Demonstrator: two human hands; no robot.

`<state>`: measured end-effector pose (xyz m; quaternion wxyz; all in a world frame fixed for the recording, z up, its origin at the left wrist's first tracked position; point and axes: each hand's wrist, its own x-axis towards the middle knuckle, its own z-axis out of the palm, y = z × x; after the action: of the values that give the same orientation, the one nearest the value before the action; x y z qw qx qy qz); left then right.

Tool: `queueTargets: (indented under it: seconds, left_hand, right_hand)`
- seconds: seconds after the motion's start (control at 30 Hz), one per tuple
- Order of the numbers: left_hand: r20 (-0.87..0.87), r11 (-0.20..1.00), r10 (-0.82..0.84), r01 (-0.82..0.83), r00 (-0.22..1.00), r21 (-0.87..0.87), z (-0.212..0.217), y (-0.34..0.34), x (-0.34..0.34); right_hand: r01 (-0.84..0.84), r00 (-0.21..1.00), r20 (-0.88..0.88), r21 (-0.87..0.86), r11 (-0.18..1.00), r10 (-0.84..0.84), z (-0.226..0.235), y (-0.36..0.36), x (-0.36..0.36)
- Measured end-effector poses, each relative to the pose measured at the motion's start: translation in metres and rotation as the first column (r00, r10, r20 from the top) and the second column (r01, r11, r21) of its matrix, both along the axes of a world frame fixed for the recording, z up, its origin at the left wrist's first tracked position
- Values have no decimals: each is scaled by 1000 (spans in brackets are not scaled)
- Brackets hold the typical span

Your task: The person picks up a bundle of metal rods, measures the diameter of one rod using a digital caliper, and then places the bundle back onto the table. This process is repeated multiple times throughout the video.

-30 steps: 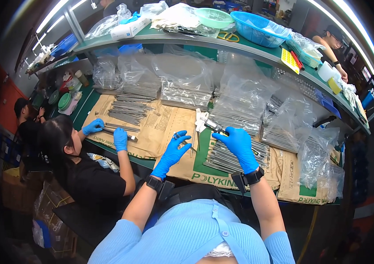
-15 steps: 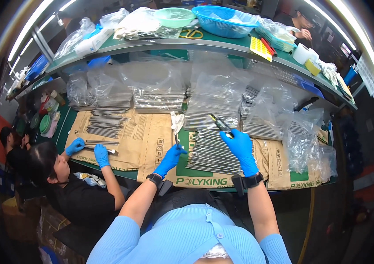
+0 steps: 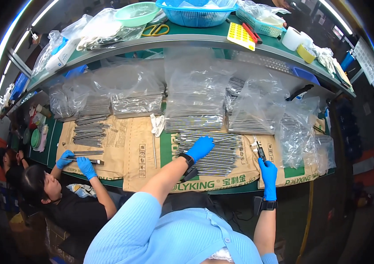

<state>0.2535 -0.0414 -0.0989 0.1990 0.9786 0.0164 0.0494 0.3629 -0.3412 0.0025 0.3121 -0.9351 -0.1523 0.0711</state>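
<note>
Gripping a digital caliper (image 3: 261, 153), the right hand (image 3: 268, 177) is holding it aside, apparently giving the left hand (image 3: 201, 148) room over metal rods (image 3: 217, 163); I cannot tell the left's grip.

Loose rods (image 3: 215, 159) on a sack (image 3: 136, 178), bagged rods (image 3: 193, 123) just behind, cloth (image 3: 157, 124) off to the left, basket (image 3: 196, 16) up on the shelf (image 3: 209, 34).

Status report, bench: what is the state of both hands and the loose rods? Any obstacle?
Left hand at the loose rods, grip unclear. Right hand holding the caliper. Plastic bag behind the loose rods, not blocking.
</note>
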Motion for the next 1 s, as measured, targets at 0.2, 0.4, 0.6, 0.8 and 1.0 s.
queueTargets:
  seconds: [0.2, 0.4, 0.6, 0.8, 1.0]
  left_hand:
    - [335, 985, -168, 169, 927, 26, 1, 22, -6]
    - [154, 786, 595, -611, 789, 90, -7, 94, -88]
    - [158, 308, 907, -871, 390, 382, -18, 92, -143]
    - [-197, 220, 962, -965, 189, 146, -48, 111, -151]
    - [-94, 350, 935, -931, 341, 106, -122, 126, -159]
  right_hand:
    - [6, 998, -65, 61, 998, -2, -22, -8, 13]
    - [-28, 989, -146, 12, 1000, 30, -26, 5, 23]
    - [-72, 982, -180, -48, 996, 62, -27, 17, 8]
    - [-102, 978, -193, -74, 992, 86, -20, 26, -11]
    - [-64, 986, -159, -111, 992, 46, -16, 15, -24]
